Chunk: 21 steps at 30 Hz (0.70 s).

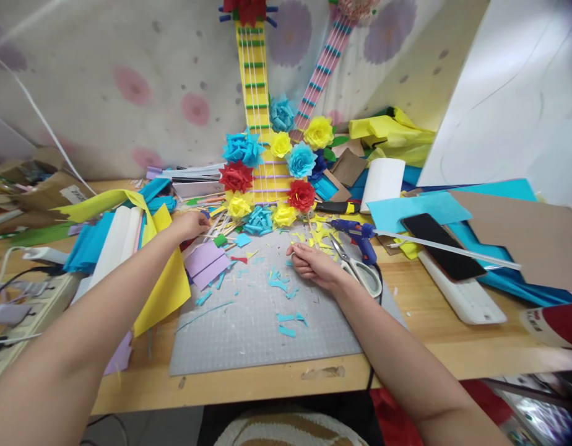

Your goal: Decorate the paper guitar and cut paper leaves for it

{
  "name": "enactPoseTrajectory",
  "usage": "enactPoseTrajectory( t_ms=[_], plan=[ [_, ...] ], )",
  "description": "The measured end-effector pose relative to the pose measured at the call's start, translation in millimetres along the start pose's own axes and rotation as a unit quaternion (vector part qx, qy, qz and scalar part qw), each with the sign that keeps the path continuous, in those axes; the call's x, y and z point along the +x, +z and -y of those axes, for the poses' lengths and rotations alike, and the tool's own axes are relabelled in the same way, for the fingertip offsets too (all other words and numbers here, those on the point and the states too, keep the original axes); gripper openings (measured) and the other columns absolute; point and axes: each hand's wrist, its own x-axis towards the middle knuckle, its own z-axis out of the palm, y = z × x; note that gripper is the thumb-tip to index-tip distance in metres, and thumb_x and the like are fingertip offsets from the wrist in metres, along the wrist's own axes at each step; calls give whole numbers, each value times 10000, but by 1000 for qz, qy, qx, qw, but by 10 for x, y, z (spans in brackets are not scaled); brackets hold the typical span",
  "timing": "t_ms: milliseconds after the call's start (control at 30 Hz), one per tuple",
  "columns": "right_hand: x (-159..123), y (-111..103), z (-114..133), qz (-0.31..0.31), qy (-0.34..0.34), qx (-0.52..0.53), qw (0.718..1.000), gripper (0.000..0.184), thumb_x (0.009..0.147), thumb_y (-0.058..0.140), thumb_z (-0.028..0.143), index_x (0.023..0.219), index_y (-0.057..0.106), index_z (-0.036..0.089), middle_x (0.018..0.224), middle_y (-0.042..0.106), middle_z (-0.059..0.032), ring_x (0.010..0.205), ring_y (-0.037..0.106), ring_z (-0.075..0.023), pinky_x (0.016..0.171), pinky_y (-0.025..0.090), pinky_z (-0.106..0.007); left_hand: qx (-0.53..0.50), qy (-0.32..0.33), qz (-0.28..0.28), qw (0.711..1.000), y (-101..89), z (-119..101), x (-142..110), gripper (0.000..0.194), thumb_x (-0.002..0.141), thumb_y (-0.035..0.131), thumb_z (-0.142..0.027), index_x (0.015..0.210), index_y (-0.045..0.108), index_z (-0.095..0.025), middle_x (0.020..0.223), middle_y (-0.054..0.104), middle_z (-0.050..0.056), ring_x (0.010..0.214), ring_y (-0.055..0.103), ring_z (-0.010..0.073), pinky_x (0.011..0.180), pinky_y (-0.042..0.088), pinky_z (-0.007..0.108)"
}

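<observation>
My left hand (191, 223) reaches forward to a pile of thin sticks and paper strips (220, 224) beside the purple paper (206, 262); its fingers are curled, and what they grip is hidden. My right hand (312, 262) rests on the grey cutting mat (249, 334), fingers curled together, with a thin stick seeming to run up from them. Scissors (358, 267) lie just right of it. A yellow paper guitar (260, 118) covered with paper flowers (267, 179) leans against the wall ahead.
A blue glue gun (360, 238) lies behind the scissors. A black phone (441, 244) rests on a white box at right. Yellow, blue and white sheets (123, 241) pile at left, a power strip (30, 297) lies far left, and blue scraps litter the mat.
</observation>
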Motion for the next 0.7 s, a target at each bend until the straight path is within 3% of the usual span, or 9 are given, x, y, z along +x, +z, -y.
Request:
enactPoseTrajectory(
  t_ms=[233,367,533,700],
  plan=[
    [16,-17,-14,-14,-6,6,1000,256,781,569,414,813,478,177,494,213,108,391,117,-16,343,66,-136,20,71,98,992,-49,69,121,275,633,457,-257,831,635,-189,820,671,19,697,590,155,581,383,210],
    [16,-15,-16,-22,-7,10,1000,267,769,583,415,797,481,170,486,222,109,386,126,-12,341,67,-136,36,99,84,991,-29,110,145,266,639,451,-283,824,614,-185,821,665,42,692,588,173,589,387,230],
    [11,0,-12,-33,-8,14,999,273,760,593,417,796,484,169,481,229,110,383,131,-10,339,66,-135,70,86,73,991,-63,176,187,243,668,442,-293,807,605,-177,785,662,60,661,580,182,562,381,241],
    [15,16,2,-35,-6,18,999,276,747,606,412,779,485,166,474,229,111,381,131,-8,339,62,-135,12,49,11,999,-203,223,227,251,697,470,-304,884,604,-206,854,676,32,728,598,161,582,394,211]
  ],
)
